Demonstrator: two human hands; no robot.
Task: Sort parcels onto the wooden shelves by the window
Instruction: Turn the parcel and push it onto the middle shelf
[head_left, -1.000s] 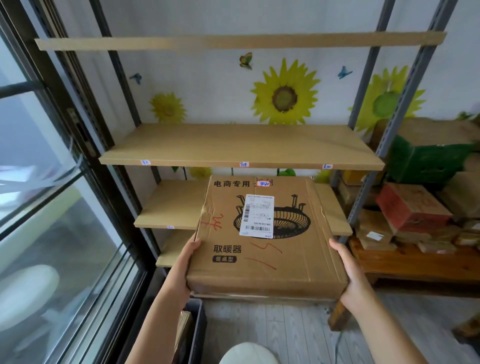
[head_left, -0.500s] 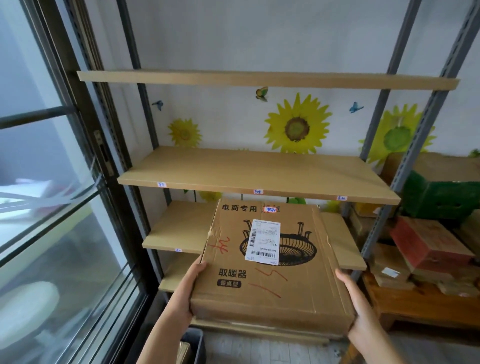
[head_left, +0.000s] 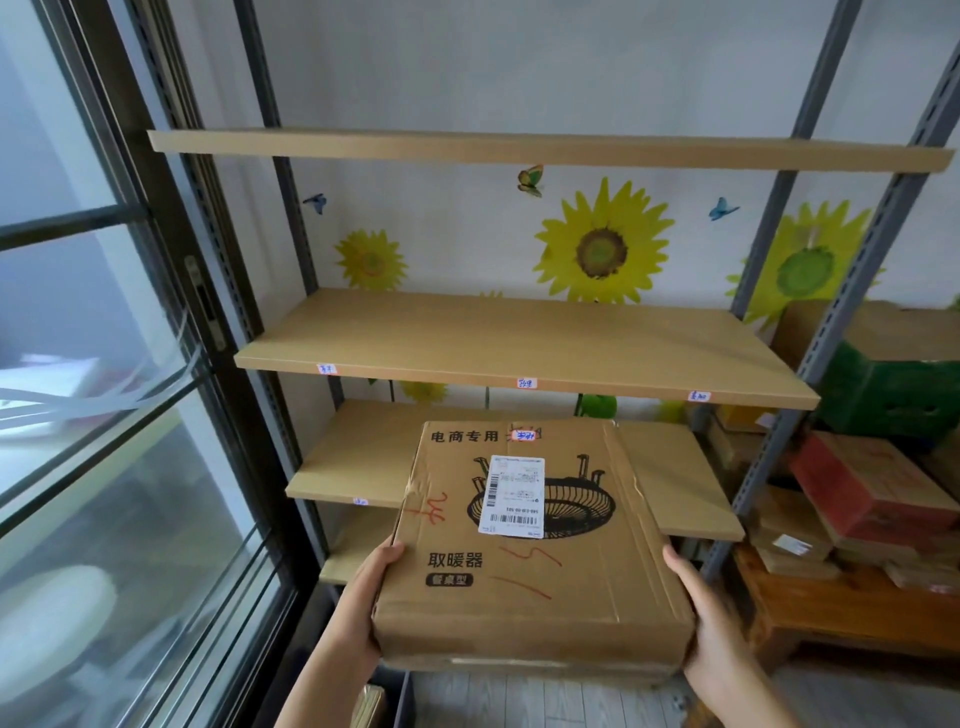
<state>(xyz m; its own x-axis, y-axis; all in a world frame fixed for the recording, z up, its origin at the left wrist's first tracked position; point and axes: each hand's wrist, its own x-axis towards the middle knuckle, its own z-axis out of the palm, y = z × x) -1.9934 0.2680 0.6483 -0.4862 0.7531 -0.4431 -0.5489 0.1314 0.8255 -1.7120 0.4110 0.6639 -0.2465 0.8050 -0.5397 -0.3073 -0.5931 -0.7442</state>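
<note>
head view is showing us gripping a flat brown cardboard parcel box (head_left: 535, 540) between both hands, in front of the wooden shelves beside the window. our left hand (head_left: 363, 597) is clasping the box's left edge, thumb lying on the top face, and our right hand (head_left: 701, 613) is pressing against the right edge near the front corner, its fingers hidden under the box. we are holding the box roughly level, its printed top facing up at us, with a white barcode shipping label (head_left: 511, 496) stuck over a black basket-like drawing and red pen strokes scrawled near it. the box is hanging in the air in front of the lower wooden shelf board (head_left: 358, 457), covering its middle, and sitting below the bare middle wooden shelf board (head_left: 519, 343), which is carrying small white tags on its front edge. a thin top wooden shelf board (head_left: 519, 148) is running above. yellow sunflower stickers (head_left: 602, 244) are showing on the wall behind. to the right, a pile of brown and red cardboard parcels (head_left: 862, 493) is resting on a low wooden bench (head_left: 831, 608).
</note>
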